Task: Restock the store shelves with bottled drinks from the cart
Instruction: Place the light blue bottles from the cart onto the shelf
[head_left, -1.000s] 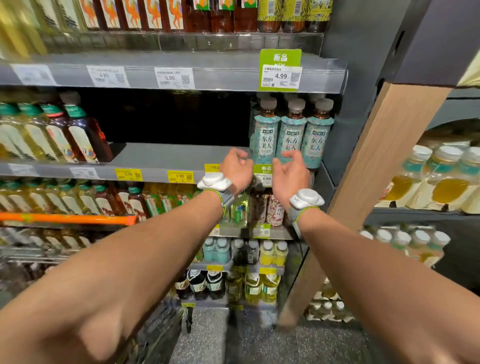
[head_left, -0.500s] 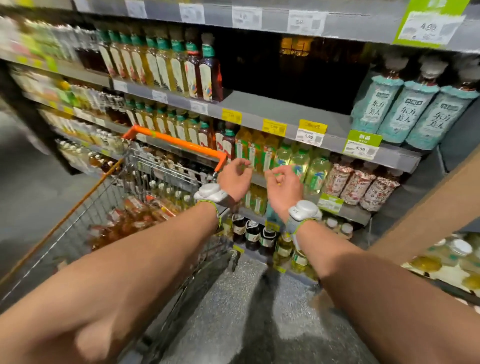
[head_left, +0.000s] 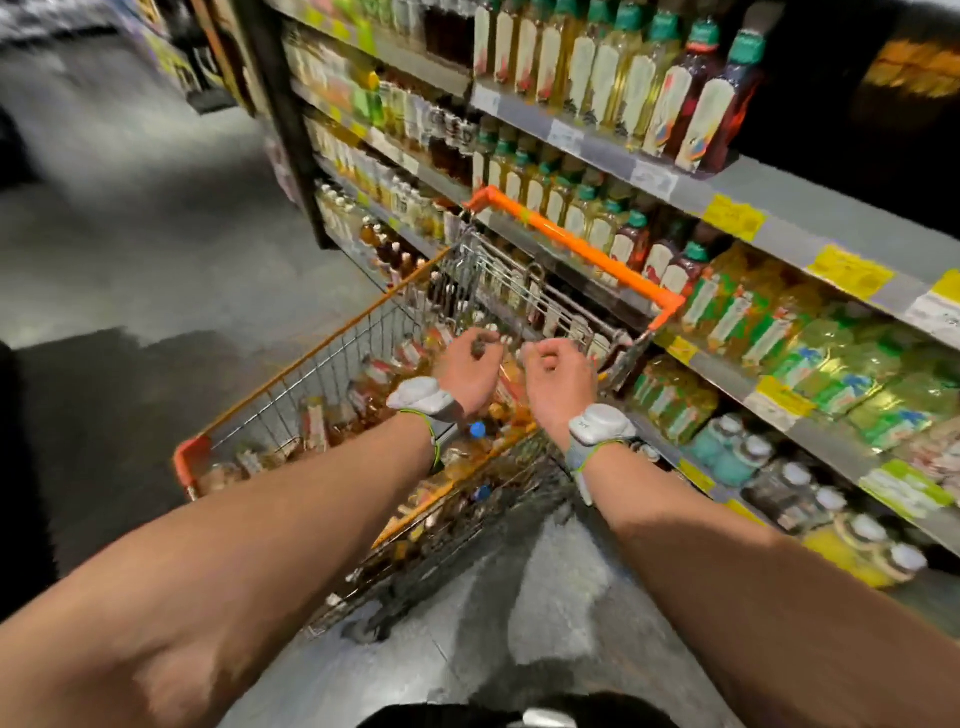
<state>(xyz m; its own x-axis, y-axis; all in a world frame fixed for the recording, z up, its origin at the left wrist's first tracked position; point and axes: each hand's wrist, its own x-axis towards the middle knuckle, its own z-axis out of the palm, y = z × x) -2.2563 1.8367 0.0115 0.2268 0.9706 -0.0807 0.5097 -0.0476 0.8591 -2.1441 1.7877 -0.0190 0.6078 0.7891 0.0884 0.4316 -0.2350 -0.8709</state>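
Many bottled drinks lie heaped in the cart, toward its handle end. Left hand and right hand hover above, loosely curled, holding nothing. Full bottles are probably heavy, stiff and slick — grip mid-body.

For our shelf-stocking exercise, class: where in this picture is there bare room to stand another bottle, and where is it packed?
Free: the shelf board right of the dark red bottles, above the yellow tags; also the floor left of the cart. Crowded: the green bottles one shelf down, and the cart, heaped with bottles.
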